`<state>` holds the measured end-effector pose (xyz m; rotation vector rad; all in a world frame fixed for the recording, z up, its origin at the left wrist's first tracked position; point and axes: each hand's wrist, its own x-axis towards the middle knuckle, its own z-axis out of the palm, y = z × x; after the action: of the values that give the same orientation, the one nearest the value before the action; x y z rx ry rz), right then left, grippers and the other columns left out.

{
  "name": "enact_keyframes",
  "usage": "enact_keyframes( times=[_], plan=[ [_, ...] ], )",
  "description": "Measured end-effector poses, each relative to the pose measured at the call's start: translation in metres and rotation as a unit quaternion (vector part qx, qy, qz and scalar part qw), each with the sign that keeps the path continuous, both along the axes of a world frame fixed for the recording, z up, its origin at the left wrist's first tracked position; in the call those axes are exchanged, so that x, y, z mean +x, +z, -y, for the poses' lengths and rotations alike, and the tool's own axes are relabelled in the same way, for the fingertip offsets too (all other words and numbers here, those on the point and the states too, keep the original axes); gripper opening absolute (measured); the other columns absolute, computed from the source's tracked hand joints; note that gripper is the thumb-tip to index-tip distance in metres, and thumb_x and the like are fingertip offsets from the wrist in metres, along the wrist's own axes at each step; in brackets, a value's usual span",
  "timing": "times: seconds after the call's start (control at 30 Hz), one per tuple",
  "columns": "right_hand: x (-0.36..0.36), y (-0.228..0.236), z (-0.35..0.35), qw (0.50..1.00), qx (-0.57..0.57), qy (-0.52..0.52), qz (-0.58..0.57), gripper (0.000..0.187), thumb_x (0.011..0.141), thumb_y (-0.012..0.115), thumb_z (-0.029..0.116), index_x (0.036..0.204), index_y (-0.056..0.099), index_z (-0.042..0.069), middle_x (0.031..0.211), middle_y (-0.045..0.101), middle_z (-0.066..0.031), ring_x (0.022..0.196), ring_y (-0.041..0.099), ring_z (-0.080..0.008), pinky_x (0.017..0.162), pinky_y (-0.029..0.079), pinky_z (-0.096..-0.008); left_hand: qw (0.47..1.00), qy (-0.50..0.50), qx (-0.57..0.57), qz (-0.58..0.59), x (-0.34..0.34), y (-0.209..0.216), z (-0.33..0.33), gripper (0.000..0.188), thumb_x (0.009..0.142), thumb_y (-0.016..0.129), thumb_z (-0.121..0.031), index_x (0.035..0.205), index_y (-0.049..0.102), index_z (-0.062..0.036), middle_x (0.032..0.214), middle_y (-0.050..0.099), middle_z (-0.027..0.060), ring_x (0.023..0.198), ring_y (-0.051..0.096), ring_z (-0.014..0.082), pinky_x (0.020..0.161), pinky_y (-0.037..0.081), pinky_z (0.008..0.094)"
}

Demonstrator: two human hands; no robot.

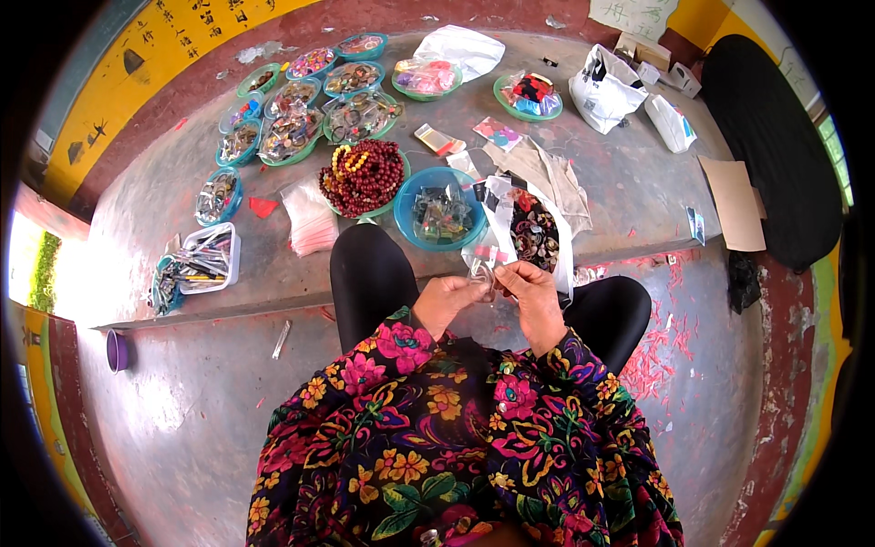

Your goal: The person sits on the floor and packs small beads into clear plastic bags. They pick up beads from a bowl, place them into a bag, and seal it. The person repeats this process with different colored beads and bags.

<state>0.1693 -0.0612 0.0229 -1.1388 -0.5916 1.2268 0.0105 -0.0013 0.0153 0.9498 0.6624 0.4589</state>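
Over my lap, my left hand (447,300) and my right hand (536,301) meet with fingertips pinched on a small clear plastic bag (481,271). What is inside that bag is too small to make out. Just beyond my hands stands a blue basin (402,211) holding several small clear packets (443,215). To its right, an open white plastic bag (562,264) is full of small dark red and black pieces (533,239). Left of the basin, dark red bead strings (365,182) with some yellow ones fill a green basin. A stack of clear plastic bags (310,214) lies nearby.
Several basins of packaged trinkets (290,135) crowd the raised concrete ledge at the far left. A white box of pens (211,260) sits near the left edge. White bags (605,89) and cardboard (732,205) are at the right. Red scraps (658,337) litter the lower floor.
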Motion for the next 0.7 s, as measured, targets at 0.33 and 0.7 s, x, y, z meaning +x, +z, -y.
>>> enact_keyframes(
  times=[0.33, 0.7],
  plan=[
    [-0.003, -0.001, 0.001, 0.999, -0.004, 0.032, 0.014, 0.012, 0.082, 0.065, 0.009, 0.084, 0.065, -0.003, 0.072, 0.061, -0.001, 0.062, 0.052, -0.0062, 0.059, 0.042, -0.0198, 0.999, 0.022, -0.035, 0.015, -0.003, -0.013, 0.0, 0.024, 0.084, 0.062, -0.019, 0.093, 0.065, 0.0032, 0.087, 0.066, 0.0066, 0.082, 0.059, 0.0103, 0.076, 0.044, 0.023],
    [-0.008, 0.012, 0.004, 0.998, 0.002, 0.018, 0.055, 0.015, 0.084, 0.062, 0.01, 0.088, 0.063, -0.004, 0.075, 0.061, -0.0004, 0.066, 0.053, -0.0047, 0.06, 0.042, -0.0186, 0.998, 0.02, -0.049, 0.021, -0.001, -0.005, 0.001, 0.023, 0.083, 0.062, -0.009, 0.099, 0.06, 0.0064, 0.094, 0.064, 0.0113, 0.09, 0.061, 0.0183, 0.084, 0.046, 0.0299]
  ],
)
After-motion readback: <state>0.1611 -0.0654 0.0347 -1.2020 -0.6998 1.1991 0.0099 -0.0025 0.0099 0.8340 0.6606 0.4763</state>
